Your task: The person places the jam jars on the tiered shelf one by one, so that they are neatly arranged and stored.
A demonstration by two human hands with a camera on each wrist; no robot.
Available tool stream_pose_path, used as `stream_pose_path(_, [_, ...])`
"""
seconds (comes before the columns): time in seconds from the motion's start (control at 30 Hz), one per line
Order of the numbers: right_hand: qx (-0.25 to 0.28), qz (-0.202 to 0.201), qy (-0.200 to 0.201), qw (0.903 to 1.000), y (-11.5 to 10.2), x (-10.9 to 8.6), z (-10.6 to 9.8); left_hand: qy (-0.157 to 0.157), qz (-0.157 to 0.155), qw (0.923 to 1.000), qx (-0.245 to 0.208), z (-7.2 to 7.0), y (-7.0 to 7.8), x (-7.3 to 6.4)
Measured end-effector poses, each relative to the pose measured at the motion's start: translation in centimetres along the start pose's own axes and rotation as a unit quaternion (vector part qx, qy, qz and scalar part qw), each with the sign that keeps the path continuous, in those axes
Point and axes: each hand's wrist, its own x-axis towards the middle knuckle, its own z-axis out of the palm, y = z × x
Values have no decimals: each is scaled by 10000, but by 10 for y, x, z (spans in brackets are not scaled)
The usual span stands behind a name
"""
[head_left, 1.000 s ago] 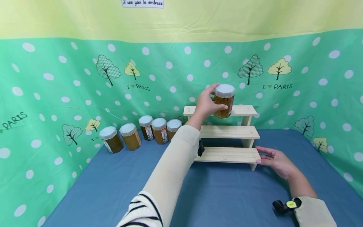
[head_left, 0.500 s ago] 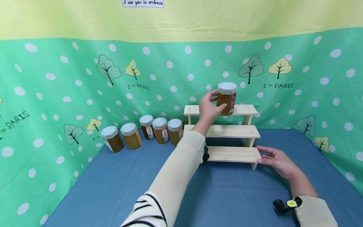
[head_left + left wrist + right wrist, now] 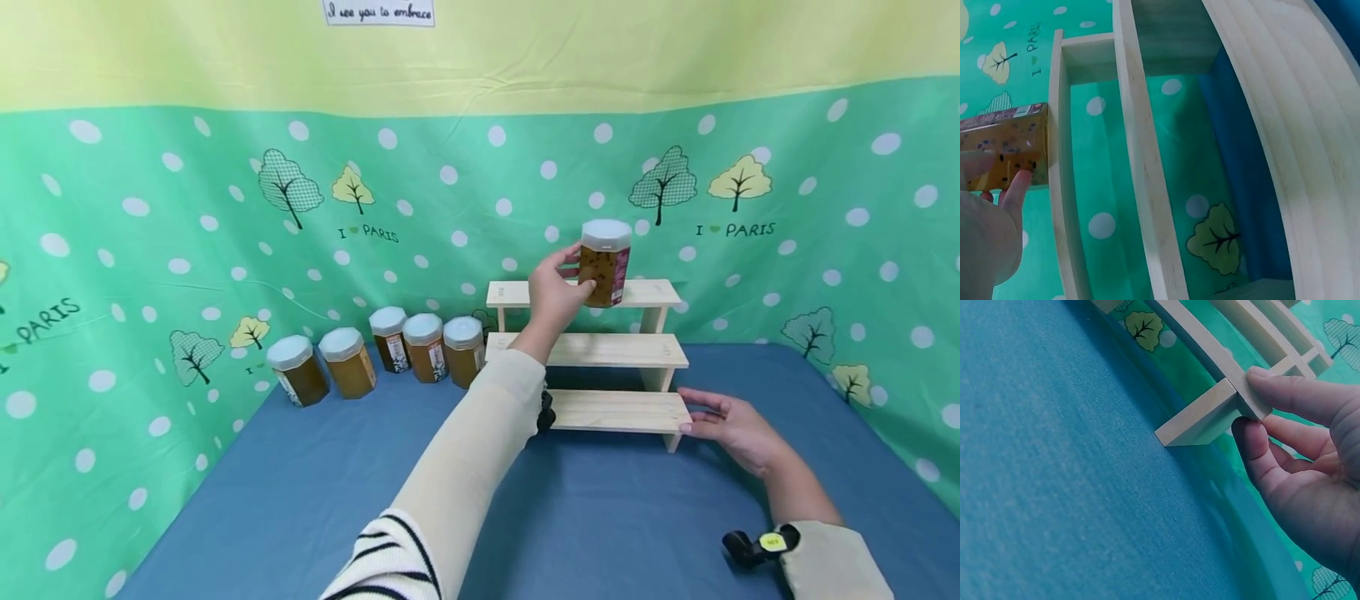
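My left hand grips a jar of amber, dark-flecked contents with a white lid and a pinkish label. It is upright at the top board of a three-step wooden shelf. In the left wrist view the base of the jar is right by the top board; I cannot tell whether it rests there. At the shelf's right end, my right hand pinches the end of the lowest board. The right wrist view shows finger and thumb on either side of that board end.
Several similar white-lidded jars stand on the blue cloth, left of the shelf. A green dotted curtain hangs behind. My left forearm crosses in front of the shelf's left side.
My left hand has moved slightly right with the jar, which has turned so more of its pinkish label shows. My right hand stays at the lowest board's end.
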Motion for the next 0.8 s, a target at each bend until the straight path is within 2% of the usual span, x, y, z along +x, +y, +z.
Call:
stream_pose_path(0.17, [28, 5, -17, 10000, 0, 0, 1, 50, -78, 9996, -283, 7, -2, -4])
stream_pose_path(0.27, [18, 5, 16, 10000, 0, 0, 0, -49, -69, 9982, -597, 11, -5, -7])
stream_pose_path(0.37, [38, 16, 24, 10000, -1, 0, 0, -325, 21, 9965, -775, 15, -7, -11])
stream_pose_path(0.5, [77, 7, -8, 10000, -1, 0, -1, -825, 225, 9954, -427, 19, -7, -12])
stream_pose_path(0.67, [99, -29, -32, 9999, -2, -1, -1, -1417, 200, 9896, -168, 22, -4, -12])
stream_pose_path(0.8, [114, -8, 5, 9999, -1, 0, -1, -1590, 113, 9870, -214, 24, -2, -12])
